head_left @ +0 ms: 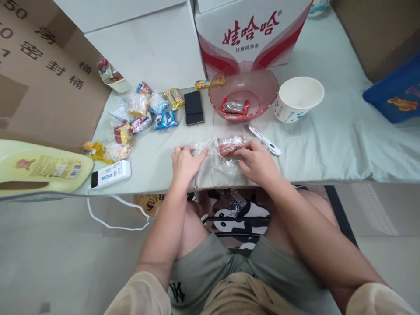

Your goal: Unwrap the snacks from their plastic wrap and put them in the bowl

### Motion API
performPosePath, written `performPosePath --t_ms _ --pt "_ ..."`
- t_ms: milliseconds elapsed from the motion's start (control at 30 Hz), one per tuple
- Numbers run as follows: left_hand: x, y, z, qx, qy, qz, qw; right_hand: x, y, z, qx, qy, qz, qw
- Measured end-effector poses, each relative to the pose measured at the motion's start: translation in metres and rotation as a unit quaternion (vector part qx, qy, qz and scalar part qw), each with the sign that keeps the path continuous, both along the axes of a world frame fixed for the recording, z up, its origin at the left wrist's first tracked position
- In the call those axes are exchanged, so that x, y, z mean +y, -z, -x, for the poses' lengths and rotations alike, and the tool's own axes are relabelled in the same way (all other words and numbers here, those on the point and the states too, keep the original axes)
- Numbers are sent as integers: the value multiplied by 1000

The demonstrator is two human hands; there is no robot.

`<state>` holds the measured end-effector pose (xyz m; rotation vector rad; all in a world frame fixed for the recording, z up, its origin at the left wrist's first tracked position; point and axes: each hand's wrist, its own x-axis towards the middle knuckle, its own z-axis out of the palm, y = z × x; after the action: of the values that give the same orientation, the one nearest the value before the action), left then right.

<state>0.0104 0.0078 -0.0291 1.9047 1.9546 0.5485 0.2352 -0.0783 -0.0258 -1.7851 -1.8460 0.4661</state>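
A reddish-brown packaged snack [228,146] lies on the cloth-covered table between my hands, with a white barcode label on its wrapper. Crumpled clear plastic film [211,151] spreads to its left and beneath it. My left hand [187,162] has its thumb and fingers closed on the film's left end. Fingers of my right hand [257,162] are bent around the snack's right end and press on it. Just beyond the right hand rests a white utility knife [265,141]. A pink glass bowl [215,98] behind holds red-ended packets [235,106].
A white paper tub [300,98] stands right of the bowl. Left are a black phone [194,108], several wrapped snacks [141,105], a white power strip [111,174] with a cord, and a yellow jug [42,166]. Boxes [249,39] line the back; a blue container [397,94] is at right.
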Motion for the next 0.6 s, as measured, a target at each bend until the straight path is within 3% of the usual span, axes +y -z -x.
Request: performPosePath --t_ms 100,167,267,367,467,600 --pt "-1 2 -2 -101 73 37 992 0 7 1 -46 -21 -25 998" --pt "-5 -2 -7 -221 126 79 964 1 10 2 -35 -42 -38 998" --pt "-16 -16 -16 -424 167 146 878 4 10 4 47 -64 -47 996" --pt "-26 -29 -20 -529 168 205 806 7 6 7 142 -64 -18 988" --pt "-24 -33 -18 -550 131 217 796 9 0 7 244 -54 29 968" --pt "-13 -30 -11 -564 92 196 797 9 -7 5 415 -114 117 895"
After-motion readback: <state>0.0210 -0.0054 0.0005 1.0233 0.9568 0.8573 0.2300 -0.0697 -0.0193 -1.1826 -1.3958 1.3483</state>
